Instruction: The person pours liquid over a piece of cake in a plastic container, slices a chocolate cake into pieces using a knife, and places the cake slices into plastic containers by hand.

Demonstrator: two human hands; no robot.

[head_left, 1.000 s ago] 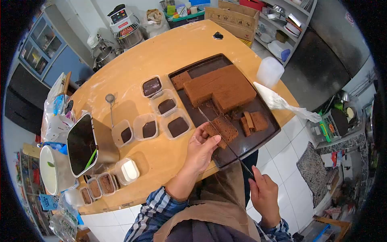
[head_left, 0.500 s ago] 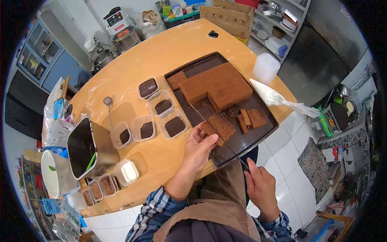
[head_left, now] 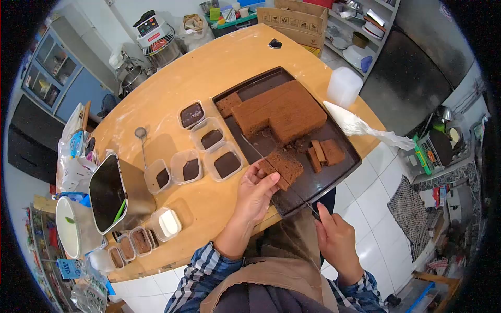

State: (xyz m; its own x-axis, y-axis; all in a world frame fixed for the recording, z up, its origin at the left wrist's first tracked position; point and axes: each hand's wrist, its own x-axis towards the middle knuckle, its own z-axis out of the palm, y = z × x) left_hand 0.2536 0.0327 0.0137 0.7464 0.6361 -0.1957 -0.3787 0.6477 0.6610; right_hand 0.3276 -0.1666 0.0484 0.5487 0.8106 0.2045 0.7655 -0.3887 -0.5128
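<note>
Cake (head_left: 284,109): matt; we see rough, porous crumb on the cut sides
Knife (head_left: 253,146): thin, smooth metal
Tray (head_left: 318,181): dark, smooth, with what we take for a metal sheen
Tubs (head_left: 209,161): clear, glossy plastic
Table (head_left: 167,96): smooth, wood-toned, faintly powdery in places
Pan (head_left: 136,180): shiny metal, smooth outside
Bag (head_left: 352,121): thin, crinkled plastic by our reading
Sleeves (head_left: 206,267): checked cloth, matt
Box (head_left: 293,24): matt cardboard
Tiles (head_left: 367,180): smooth, glossy

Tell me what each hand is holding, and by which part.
The left hand holds a cut piece of cake by its near left edge; the right hand grips the knife by its handle.
</note>
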